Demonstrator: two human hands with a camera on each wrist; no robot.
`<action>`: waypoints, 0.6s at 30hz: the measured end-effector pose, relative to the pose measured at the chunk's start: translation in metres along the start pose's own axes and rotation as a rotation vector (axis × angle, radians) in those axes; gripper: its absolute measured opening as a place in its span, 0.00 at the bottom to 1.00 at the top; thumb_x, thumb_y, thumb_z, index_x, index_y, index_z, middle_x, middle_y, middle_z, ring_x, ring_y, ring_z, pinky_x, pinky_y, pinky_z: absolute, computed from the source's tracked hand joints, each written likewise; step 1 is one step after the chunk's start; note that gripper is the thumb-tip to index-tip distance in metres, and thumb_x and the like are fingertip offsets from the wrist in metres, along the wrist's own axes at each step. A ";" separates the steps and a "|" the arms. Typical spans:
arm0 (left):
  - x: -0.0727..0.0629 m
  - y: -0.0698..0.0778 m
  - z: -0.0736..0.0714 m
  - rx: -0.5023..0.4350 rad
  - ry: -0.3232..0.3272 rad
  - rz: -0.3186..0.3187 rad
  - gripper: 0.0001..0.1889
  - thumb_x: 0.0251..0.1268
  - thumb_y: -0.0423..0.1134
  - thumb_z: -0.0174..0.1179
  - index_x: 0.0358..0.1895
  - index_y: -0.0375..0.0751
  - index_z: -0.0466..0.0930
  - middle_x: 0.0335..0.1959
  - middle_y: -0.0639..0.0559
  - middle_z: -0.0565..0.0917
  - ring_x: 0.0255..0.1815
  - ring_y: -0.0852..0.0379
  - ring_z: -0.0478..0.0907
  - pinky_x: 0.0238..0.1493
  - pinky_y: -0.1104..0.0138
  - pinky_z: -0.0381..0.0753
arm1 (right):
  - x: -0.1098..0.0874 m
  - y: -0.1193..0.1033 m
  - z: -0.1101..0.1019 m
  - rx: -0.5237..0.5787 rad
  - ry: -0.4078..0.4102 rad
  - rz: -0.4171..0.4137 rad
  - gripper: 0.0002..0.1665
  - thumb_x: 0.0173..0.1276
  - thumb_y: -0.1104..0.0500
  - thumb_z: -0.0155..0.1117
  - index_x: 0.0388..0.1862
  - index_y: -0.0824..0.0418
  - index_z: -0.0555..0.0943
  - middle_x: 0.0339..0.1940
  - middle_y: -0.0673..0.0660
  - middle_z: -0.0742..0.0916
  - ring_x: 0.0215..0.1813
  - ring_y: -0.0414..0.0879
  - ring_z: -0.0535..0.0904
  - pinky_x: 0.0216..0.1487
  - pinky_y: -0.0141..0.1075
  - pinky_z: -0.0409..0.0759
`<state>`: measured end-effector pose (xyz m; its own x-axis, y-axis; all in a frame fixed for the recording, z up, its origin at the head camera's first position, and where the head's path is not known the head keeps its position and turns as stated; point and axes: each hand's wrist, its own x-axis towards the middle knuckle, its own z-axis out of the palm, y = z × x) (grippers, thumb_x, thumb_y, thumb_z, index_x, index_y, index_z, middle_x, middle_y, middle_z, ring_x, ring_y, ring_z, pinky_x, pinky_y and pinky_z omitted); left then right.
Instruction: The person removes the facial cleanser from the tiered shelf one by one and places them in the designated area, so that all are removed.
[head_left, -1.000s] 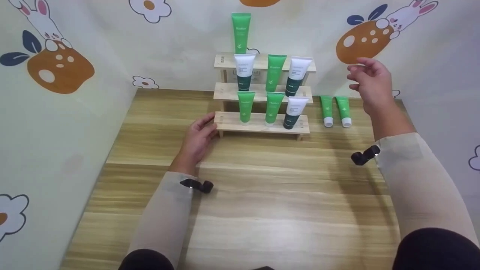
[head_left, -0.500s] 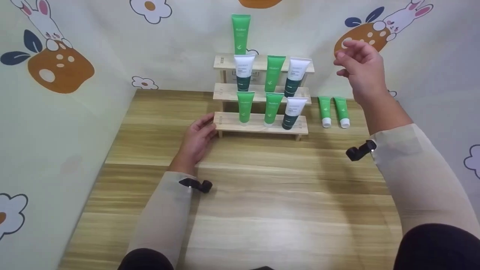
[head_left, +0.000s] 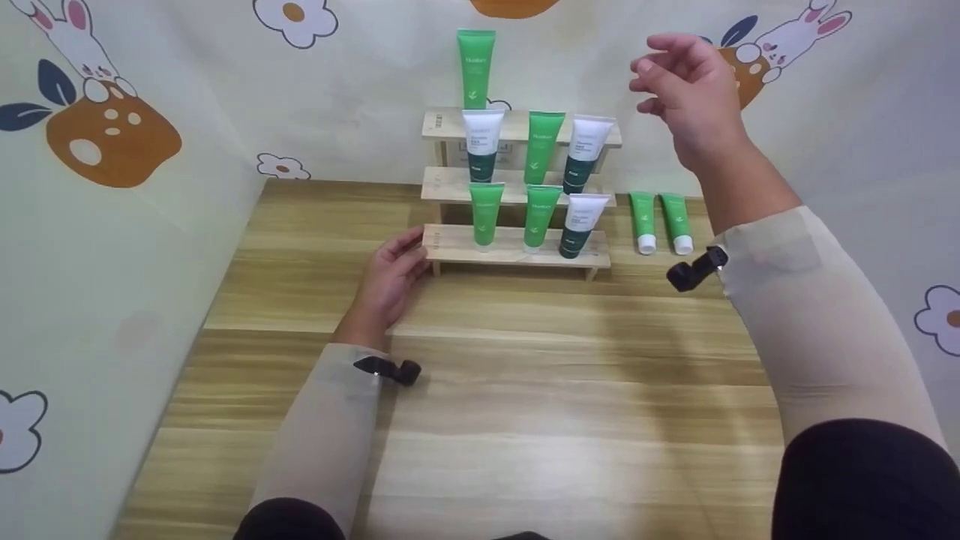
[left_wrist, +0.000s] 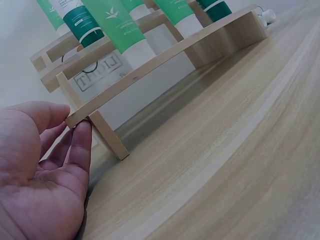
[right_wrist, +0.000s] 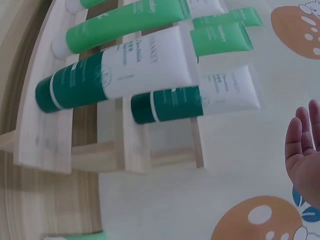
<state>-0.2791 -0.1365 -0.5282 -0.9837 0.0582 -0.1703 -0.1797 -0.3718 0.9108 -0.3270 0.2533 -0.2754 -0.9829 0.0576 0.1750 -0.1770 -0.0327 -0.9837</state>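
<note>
Closest in my head feed are two black sleeves point(head_left: 289, 521) over beige sleeves point(head_left: 817, 330), with a small black camera point(head_left: 697, 268) at each wrist. Past them I see the wood-grain table point(head_left: 480, 420).

The left hand point(head_left: 388, 277) is clamped on the wooden rack point(head_left: 448, 244) at the left end of its lowest shelf; the left wrist feed shows me the thumb against the board and fingertips tucked beneath it. On that shelf stand a green tube point(head_left: 486, 214), a second green tube point(head_left: 540, 217) and a white-and-dark-green tube point(head_left: 583, 225), left to right.

Just right of the rack, two small green tubes point(head_left: 643, 217) lie side by side on the table, white caps towards me.

On the middle shelf point(head_left: 442, 184) I count three more, standing: two white-topped tubes point(head_left: 482, 141) with a green one between them. A tall green tube point(head_left: 476, 69) stands towards the left of the top shelf point(head_left: 516, 127), its base hidden from me.

Right of that shelf, the right hand point(head_left: 694, 97) hangs in the air, apart from the tubes, its fingers relaxed. Behind everything is the pale wall point(head_left: 360, 97), printed with rabbits, orange fruit and flowers.
</note>
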 end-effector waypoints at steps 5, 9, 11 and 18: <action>0.000 0.002 -0.002 -0.012 -0.003 -0.012 0.26 0.77 0.27 0.59 0.76 0.36 0.72 0.79 0.45 0.74 0.67 0.55 0.79 0.67 0.66 0.83 | 0.007 -0.009 0.022 -0.012 -0.023 0.003 0.32 0.68 0.52 0.79 0.69 0.54 0.79 0.56 0.54 0.86 0.56 0.49 0.85 0.60 0.37 0.86; -0.001 0.002 -0.001 -0.004 -0.002 -0.015 0.26 0.78 0.27 0.59 0.76 0.36 0.73 0.79 0.46 0.74 0.64 0.57 0.81 0.66 0.67 0.84 | 0.014 -0.013 0.039 -0.013 -0.056 0.014 0.33 0.68 0.53 0.79 0.69 0.54 0.78 0.56 0.53 0.85 0.57 0.50 0.84 0.62 0.40 0.85; 0.000 0.002 0.000 -0.012 0.000 -0.016 0.25 0.77 0.27 0.59 0.75 0.36 0.73 0.77 0.46 0.75 0.61 0.58 0.82 0.63 0.68 0.85 | 0.018 -0.015 0.046 -0.019 -0.084 0.019 0.33 0.67 0.54 0.80 0.69 0.54 0.79 0.55 0.53 0.85 0.57 0.50 0.84 0.63 0.40 0.84; 0.001 0.001 0.000 -0.006 0.002 -0.008 0.25 0.78 0.28 0.59 0.75 0.36 0.73 0.73 0.48 0.78 0.57 0.60 0.82 0.61 0.69 0.85 | 0.031 -0.019 0.070 -0.068 -0.160 0.039 0.31 0.66 0.54 0.80 0.67 0.52 0.81 0.56 0.53 0.86 0.61 0.51 0.85 0.65 0.40 0.84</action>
<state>-0.2806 -0.1369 -0.5279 -0.9822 0.0590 -0.1783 -0.1873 -0.3767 0.9072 -0.3581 0.1854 -0.2484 -0.9855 -0.1022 0.1356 -0.1399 0.0359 -0.9895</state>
